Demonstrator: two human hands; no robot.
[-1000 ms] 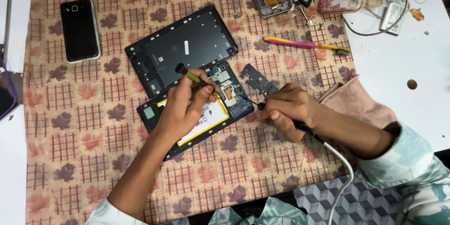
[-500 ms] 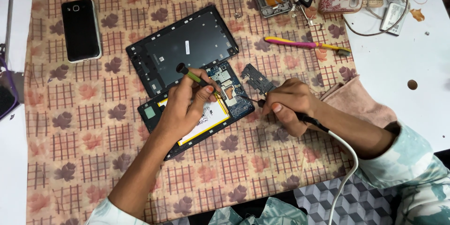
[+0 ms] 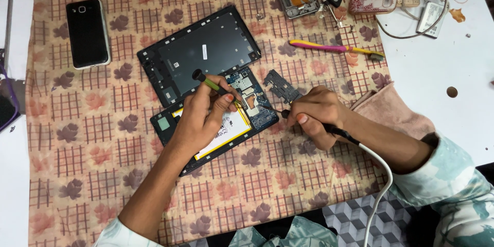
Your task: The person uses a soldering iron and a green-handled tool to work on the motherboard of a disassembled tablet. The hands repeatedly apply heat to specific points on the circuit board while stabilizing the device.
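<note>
Near the middle of the desk, on the checked cloth with brown leaf prints point(image 3: 103, 164), lies the opened black tablet body point(image 3: 206, 134), its yellow-edged white battery pack point(image 3: 231, 128) and blue circuit board point(image 3: 257, 105) laid bare. My left hand point(image 3: 203, 116) rests over the battery, fingers closed round a slim green-handled tool with a black knob end point(image 3: 211, 85), its tip pointing down toward the board. My right hand point(image 3: 316, 116) is clamped on a black pen-shaped iron with a white cable point(image 3: 381, 175), the tip brought to the board's right edge; whether it touches metal I cannot tell, the fingers hide it.

As far as I can judge, the opening up is done: the matt black plastic back cover point(image 3: 200, 54) sits apart, just toward the far edge from the body, and a small dark grey metal shield plate point(image 3: 280, 86) lies loose beside the board. The work on the board itself is under way, and closing up is all yet to do.

Toward the left edge lies a glossy black smartphone with a silver rim point(image 3: 87, 32). Toward the far right, a yellow and pink toothbrush point(image 3: 334, 49) lies flat on the cloth.
</note>
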